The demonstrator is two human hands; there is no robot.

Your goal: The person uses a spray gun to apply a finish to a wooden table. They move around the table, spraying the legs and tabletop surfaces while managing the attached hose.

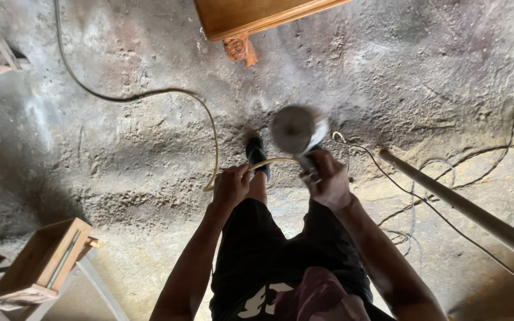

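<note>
the left hand [231,185] is closed around a thin yellow hose [212,128]. the hose runs from this hand across to the right, and its long loop lies out in front on the floor [120,154]. the right hand [328,178] grips the handle of a spray gun [297,132], whose round metal cup sits just above and ahead of it. both hands are close, side by side.

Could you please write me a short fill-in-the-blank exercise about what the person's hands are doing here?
1. The right hand grips a spray gun topped by a round ____ cup.
2. The left hand holds a yellowish ____ that loops away over the floor.
3. At lower left lies an open wooden ____.
4. A long pale ____ slants across the right side.

Missing words: metal; hose; box; pole
</note>
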